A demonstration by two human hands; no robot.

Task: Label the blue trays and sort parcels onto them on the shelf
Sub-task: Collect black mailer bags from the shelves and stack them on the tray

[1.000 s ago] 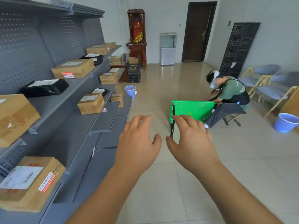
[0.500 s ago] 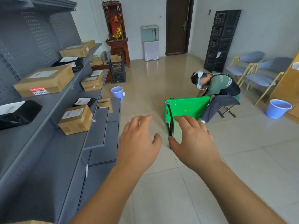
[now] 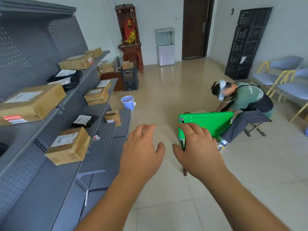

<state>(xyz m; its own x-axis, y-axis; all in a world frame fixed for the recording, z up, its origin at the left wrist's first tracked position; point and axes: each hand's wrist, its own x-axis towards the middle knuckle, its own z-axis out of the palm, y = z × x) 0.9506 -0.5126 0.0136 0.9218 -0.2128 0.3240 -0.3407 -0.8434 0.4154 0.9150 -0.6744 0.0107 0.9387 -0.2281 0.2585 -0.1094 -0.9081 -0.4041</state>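
My left hand [image 3: 141, 147] and my right hand [image 3: 198, 149] are stretched out side by side over the tiled floor, fingers relaxed, holding nothing. The grey metal shelf [image 3: 55, 185] runs along the left. Cardboard parcels lie on it: one near me [image 3: 70, 145], one on the upper level [image 3: 33, 102], another farther back [image 3: 97, 95]. Black bag parcels [image 3: 85, 120] lie between them. No blue tray is in view.
A green cart [image 3: 206, 122] stands folded on the floor just beyond my right hand. A seated person [image 3: 246, 104] bends beside it. A blue bucket [image 3: 127, 102], a black crate [image 3: 129, 77], stacked black crates [image 3: 246, 42] and blue chairs [image 3: 286, 80] stand around the room.
The view has swung right and moved forward along the shelf, so the nearest parcels slid out of sight. Both hands stay out in front, holding nothing.
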